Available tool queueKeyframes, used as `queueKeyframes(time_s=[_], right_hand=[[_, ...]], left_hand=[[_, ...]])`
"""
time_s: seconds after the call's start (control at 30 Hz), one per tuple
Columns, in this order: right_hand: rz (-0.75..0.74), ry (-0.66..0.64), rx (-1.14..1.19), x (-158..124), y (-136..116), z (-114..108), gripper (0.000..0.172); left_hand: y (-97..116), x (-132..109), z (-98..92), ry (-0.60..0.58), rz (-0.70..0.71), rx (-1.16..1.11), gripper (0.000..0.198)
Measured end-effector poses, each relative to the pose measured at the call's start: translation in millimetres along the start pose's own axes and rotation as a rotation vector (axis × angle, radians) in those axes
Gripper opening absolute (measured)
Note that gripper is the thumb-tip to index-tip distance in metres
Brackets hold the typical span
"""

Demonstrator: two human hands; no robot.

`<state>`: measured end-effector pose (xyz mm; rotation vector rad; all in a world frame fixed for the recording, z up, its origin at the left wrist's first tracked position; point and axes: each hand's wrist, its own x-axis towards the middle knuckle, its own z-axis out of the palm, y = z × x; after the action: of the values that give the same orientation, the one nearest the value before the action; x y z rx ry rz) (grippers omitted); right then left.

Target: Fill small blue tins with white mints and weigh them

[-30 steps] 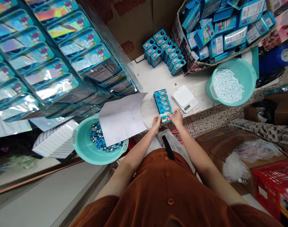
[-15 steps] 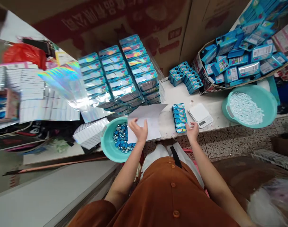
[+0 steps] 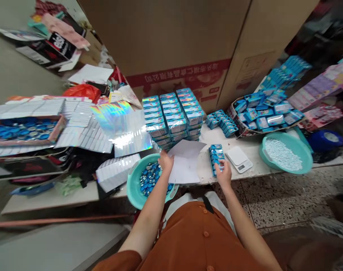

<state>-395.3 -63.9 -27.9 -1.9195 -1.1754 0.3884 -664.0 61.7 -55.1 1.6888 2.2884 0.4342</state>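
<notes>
My left hand (image 3: 166,162) is closed at the left edge of a white sheet of paper (image 3: 186,165), with the thumb over the sheet. Its fingertips are partly hidden beside the rim of a turquoise basin (image 3: 132,195) holding many small blue and silver round pieces (image 3: 149,180). A short row of small blue packs (image 3: 216,151) lies on the white bench, and my right hand (image 3: 223,174) has its fingers and thumb around the near end of it. Just right of that hand sits a white digital scale (image 3: 239,160).
Stacked blue packs (image 3: 171,116) stand behind the paper, before a large cardboard box (image 3: 182,45). At right are a carton of blue packs (image 3: 261,109) and a turquoise basin (image 3: 307,160) with white pellets. Shiny film (image 3: 132,131) and white stacks (image 3: 116,173) lie left.
My view has tilted up. My left hand has gone from open above the paper to its left edge, and the sheet sits farther right. My right hand has moved from beside the blue packs onto them.
</notes>
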Motion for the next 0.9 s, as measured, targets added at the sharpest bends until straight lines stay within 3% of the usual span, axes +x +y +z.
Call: queueKeyframes(time_s=[0.13,0.3,0.43,0.63,0.73,0.8,0.9], right_hand=[[-0.036,-0.024,0.031,-15,-17,3,0.016],[-0.086,0.010,0.036,-21,-38,-3,0.010],[-0.128,0.063,0.062,-18,-54,-22,0.016],[-0.261,0.270,0.121,3,-85,-71,0.020],[-0.419,0.334,0.119,10,-113,-95,0.016],[-0.538,0.251,0.112,11,-132,-105,0.017],[-0.685,-0.010,0.075,6,-154,-102,0.035]], left_hand=[[-4,12,-1.1,-0.148,0.222,0.143,0.025],[6,0,-18.5,-0.173,0.510,0.083,0.022],[10,-29,-59.0,-0.225,0.670,-0.100,0.029],[20,-52,-126.3,-0.066,1.043,-0.518,0.029],[28,-62,-150.4,0.023,1.084,-0.645,0.025],[33,-70,-162.1,0.065,1.062,-0.708,0.021],[38,-83,-176.0,0.101,1.022,-0.789,0.013]])
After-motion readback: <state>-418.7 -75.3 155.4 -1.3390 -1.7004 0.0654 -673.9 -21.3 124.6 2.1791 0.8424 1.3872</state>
